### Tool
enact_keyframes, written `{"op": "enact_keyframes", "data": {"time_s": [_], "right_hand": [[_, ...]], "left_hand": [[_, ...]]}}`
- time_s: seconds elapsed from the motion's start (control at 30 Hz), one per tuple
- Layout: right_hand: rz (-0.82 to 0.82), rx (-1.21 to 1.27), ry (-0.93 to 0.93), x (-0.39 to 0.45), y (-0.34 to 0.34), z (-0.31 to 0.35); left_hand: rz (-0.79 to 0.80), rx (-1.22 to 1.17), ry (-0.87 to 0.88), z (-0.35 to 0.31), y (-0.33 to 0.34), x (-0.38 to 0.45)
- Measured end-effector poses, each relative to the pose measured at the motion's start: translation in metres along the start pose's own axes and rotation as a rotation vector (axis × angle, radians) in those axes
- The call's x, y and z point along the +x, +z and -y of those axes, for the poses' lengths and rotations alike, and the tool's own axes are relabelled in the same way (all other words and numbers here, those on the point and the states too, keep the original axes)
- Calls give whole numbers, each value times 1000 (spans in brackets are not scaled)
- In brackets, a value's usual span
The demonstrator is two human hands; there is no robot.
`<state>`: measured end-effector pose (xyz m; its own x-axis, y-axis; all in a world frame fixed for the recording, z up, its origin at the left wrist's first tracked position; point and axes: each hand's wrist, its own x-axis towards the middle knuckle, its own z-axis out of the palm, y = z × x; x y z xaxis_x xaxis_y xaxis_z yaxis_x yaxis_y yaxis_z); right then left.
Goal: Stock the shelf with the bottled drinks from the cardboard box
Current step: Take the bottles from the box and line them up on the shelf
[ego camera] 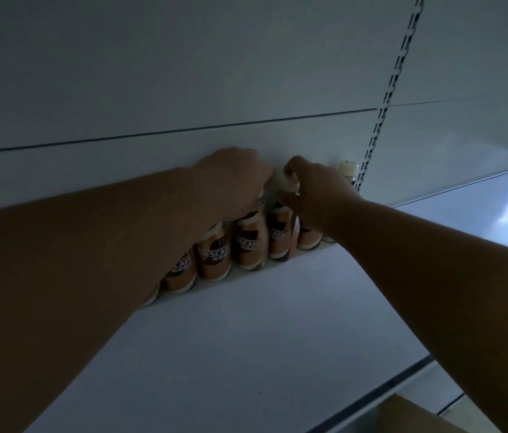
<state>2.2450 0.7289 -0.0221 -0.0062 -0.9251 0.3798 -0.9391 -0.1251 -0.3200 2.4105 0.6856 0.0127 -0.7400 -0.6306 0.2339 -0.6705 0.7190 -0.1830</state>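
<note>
A row of brown-labelled coffee bottles (213,257) with cream caps stands along the back of the white shelf (246,332), against the rear panel. My left hand (234,179) reaches over the tops of the bottles in the middle of the row, fingers curled down on one of them. My right hand (312,189) grips the cream cap and neck of a bottle (280,235) just right of it. One more bottle's cap (347,168) shows behind my right hand. My forearms hide the row's left end and part of its right end.
A slotted metal upright (383,107) runs up the back panel at the right. A second shelf bay (464,220) lies beyond it. A corner of the cardboard box (415,417) shows at the bottom right, below the shelf's front edge.
</note>
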Motion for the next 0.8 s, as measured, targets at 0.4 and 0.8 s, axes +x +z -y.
{"op": "enact_keyframes", "data": {"time_s": [0.4, 0.8], "right_hand": [[171, 3, -2, 5, -7, -1], [118, 42, -31, 6, -3, 5]], "left_hand": [[117, -30, -26, -9, 1, 6], [9, 6, -95, -6, 6, -1]]}}
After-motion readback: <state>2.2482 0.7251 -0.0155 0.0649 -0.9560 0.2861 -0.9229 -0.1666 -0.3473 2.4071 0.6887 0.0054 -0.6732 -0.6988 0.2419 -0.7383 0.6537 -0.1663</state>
